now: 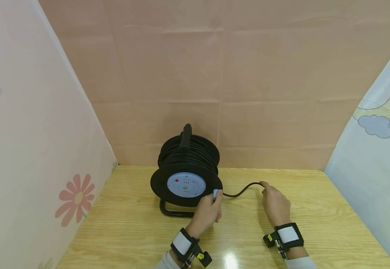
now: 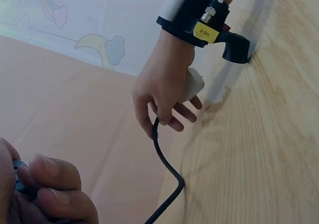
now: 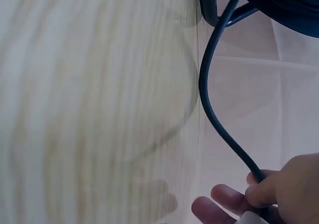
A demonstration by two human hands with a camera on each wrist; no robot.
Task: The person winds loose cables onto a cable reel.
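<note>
A black cable reel [image 1: 195, 169] stands upright on its tube frame, with a light blue socket panel [image 1: 195, 184] on its front disc. My left hand [image 1: 206, 213] grips the small blue crank knob [image 1: 215, 193] at the disc's right edge. From the reel, black cable [image 1: 238, 195] runs in a bend to the right. My right hand [image 1: 276, 204] pinches that cable between thumb and fingers. In the left wrist view, a white plug-like end [image 2: 193, 84] shows under the right palm, mostly hidden by the hand. More cable is wound around the drum.
A wooden table [image 1: 120, 239] carries the reel. Brown paper [image 1: 282, 74] covers the wall close behind it. Patterned white panels border the table at left [image 1: 46, 130] and right [image 1: 373, 164]. The reel's carry handle [image 1: 185, 138] sticks up at the top.
</note>
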